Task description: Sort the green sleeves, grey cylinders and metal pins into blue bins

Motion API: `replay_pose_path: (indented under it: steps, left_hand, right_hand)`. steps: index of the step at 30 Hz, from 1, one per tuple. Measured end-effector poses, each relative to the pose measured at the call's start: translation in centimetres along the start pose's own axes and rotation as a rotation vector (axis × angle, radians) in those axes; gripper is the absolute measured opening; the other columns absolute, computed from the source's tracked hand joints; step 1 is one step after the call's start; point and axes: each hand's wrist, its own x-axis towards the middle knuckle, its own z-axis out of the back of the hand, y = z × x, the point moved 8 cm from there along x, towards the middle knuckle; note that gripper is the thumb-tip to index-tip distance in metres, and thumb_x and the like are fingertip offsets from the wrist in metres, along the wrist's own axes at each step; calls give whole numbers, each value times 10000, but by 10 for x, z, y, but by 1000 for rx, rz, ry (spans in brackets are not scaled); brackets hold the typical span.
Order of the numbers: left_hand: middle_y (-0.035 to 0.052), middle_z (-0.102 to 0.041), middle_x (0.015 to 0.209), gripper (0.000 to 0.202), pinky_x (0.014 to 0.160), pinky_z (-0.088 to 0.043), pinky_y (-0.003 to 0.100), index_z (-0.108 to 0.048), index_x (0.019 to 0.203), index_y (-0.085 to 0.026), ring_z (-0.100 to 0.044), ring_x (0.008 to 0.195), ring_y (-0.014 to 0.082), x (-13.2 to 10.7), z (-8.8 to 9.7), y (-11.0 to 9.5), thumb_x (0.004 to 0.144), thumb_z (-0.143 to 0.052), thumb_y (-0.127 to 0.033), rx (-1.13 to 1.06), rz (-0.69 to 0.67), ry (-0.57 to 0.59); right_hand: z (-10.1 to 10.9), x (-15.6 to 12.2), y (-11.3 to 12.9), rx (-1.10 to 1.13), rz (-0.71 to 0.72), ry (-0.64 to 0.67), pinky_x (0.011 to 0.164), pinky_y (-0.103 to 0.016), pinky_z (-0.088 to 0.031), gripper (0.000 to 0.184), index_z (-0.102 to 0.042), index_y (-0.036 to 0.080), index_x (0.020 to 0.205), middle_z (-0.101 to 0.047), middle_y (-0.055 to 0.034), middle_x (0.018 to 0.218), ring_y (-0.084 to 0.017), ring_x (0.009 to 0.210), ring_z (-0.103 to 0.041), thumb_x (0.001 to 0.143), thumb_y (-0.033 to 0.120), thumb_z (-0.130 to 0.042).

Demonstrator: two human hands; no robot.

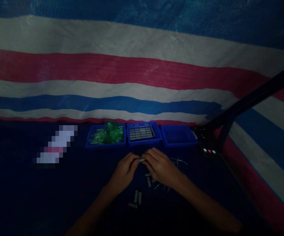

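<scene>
Over the dark blue surface, my left hand (125, 169) and my right hand (161, 166) meet fingertip to fingertip. Both pinch a small pale rod-shaped piece (142, 160), mostly covered by the fingers. Just below my right hand lie a few short grey cylindrical pieces (149, 181), partly hidden by it. Thin metal pins (179, 160) are scattered to the right of and beneath that hand. Nearer to me is a small group of short grey pieces (139, 198), lying apart from both hands. The dim light hides finer detail.
Behind my hands stand a blue bin with green clear packets (97, 136), a blue bin with rows of metallic pieces (142, 133) and another blue bin (179, 144). A phone (209, 151) lies at right, near a dark frame bar (250, 93). Striped sheeting (107, 67) hangs behind.
</scene>
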Motion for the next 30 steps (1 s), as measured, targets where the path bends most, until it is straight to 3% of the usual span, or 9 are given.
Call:
replay_pose_path:
  steps: [5,7,9,12,14,19,24,27,30]
  left_hand:
    - [44,-597,964,209,805,-433,313,-549,1016,-201,-566,873,169,-2,-4,3,886,-414,-292,81,38,62]
    - [47,-591,967,200,798,-439,325,-558,1009,-207,-569,868,178,-4,-8,-1,870,-440,-289,141,18,155]
    - [44,-580,988,205,790,-443,330,-561,1019,-222,-565,891,191,-8,-11,-8,838,-491,-287,189,-26,277]
    - [21,-556,1044,308,822,-433,322,-554,1042,-263,-536,969,205,-18,-14,-20,740,-618,-266,193,-86,469]
    - [3,-543,1055,342,857,-418,304,-557,1015,-273,-521,994,193,-24,-15,-23,694,-656,-207,166,-91,548]
    - [6,-541,993,211,814,-420,273,-556,938,-237,-524,956,172,-23,-17,-14,761,-552,-124,175,-23,519]
    - [10,-535,976,162,782,-416,267,-550,945,-224,-537,898,155,-21,-12,-7,821,-486,-142,156,5,469]
    - [14,-514,1021,271,809,-412,265,-552,1020,-248,-524,936,157,-23,-7,-9,800,-488,-105,128,-21,500]
    - [10,-502,1010,283,824,-405,258,-582,973,-249,-518,938,147,-24,-5,-10,792,-462,-67,127,-43,506]
  right_hand:
    - [32,42,-43,94,-145,-137,727,-305,-436,108,-593,143,872,-604,-64,843,-171,815,-546,821,149,-497]
    - [24,67,-64,108,-216,-5,687,-274,-425,97,-616,145,837,-626,-50,812,-153,753,-559,765,128,-554]
    - [4,88,-75,149,-243,221,646,-248,-416,118,-645,140,831,-653,-45,784,-136,696,-572,727,133,-590]
    - [-23,107,-75,222,-209,487,605,-219,-409,137,-679,144,817,-678,-27,743,-122,657,-589,689,165,-633]
    - [-36,113,-70,253,-175,569,594,-202,-408,137,-692,154,800,-689,-13,743,-112,654,-597,676,162,-634]
    - [-51,116,-66,233,-160,594,554,-204,-384,177,-697,143,808,-691,-29,779,-117,648,-590,662,135,-597]
    - [-41,116,-62,211,-120,603,554,-219,-353,132,-698,140,739,-648,-14,669,-101,587,-538,712,200,-584]
    - [-34,112,-62,178,-131,619,518,-235,-312,299,-669,135,650,-551,7,536,-89,510,-461,808,323,-499]
    - [-35,107,-62,167,-151,646,484,-243,-267,435,-591,140,556,-449,23,477,-78,458,-383,868,374,-399]
